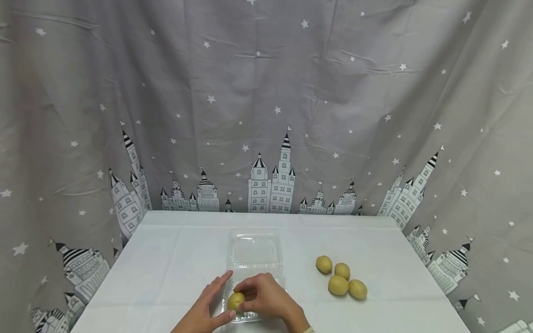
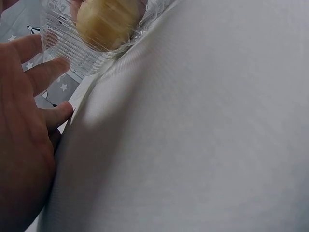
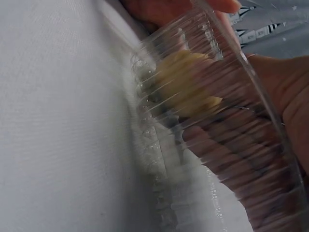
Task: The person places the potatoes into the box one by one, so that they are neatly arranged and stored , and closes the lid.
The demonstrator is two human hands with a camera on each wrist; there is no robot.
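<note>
A small yellow potato sits in the left front part of a clear plastic clamshell container, whose lid lies folded back. My right hand reaches into the container from the right and holds the potato between thumb and fingers. Through the ribbed clear wall, the right wrist view shows this potato near the bottom. My left hand is spread along the container's left side, fingers extended. In the left wrist view its fingertips are right at the container's wall.
Several more potatoes lie grouped on the white-covered table, right of the container. A grey curtain printed with stars and castles hangs behind the table and along its sides.
</note>
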